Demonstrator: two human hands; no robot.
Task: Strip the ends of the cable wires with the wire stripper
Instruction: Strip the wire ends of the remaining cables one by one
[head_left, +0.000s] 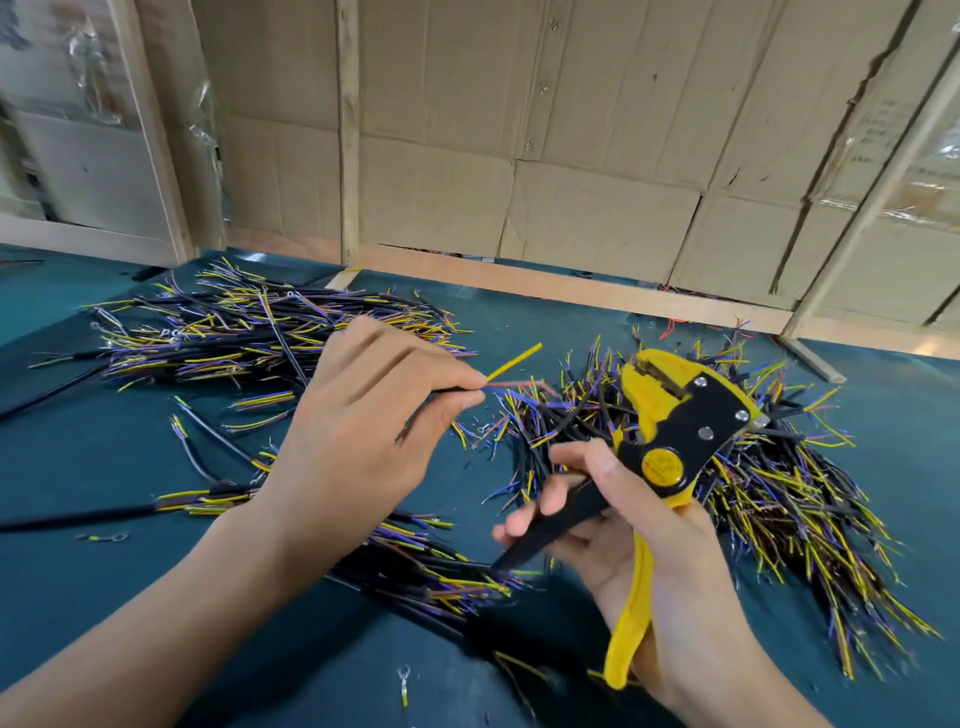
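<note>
1. The wire stripper is sitting in the right hand, its yellow head pointing up and away over the right-hand wire pile, its jaws standing slightly apart with nothing between them.
2. The cable is being held left of the wire stripper, well apart from its head, in the left hand; a yellow wire is angling up from it and a reddish wire is pointing straight toward the stripper.
3. The stripper is showing a black metal body with silver rivets, a round yellow dial, one yellow plastic handle and one thin black handle.
4. The piles are made of black-sheathed cables fanning into thin yellow, purple and brown wires.
5. The left hand is pinching the cable's black sheath between thumb and forefinger, the other fingers curling loosely.
6. The right hand is grasping the stripper: the yellow handle is lying in the palm and the fingers are wrapping the black handle, the handles being spread.
7. A second pile is lying far left of the stripper on the dark teal table cover, and a small ring terminal is lying below and left of it.
</note>
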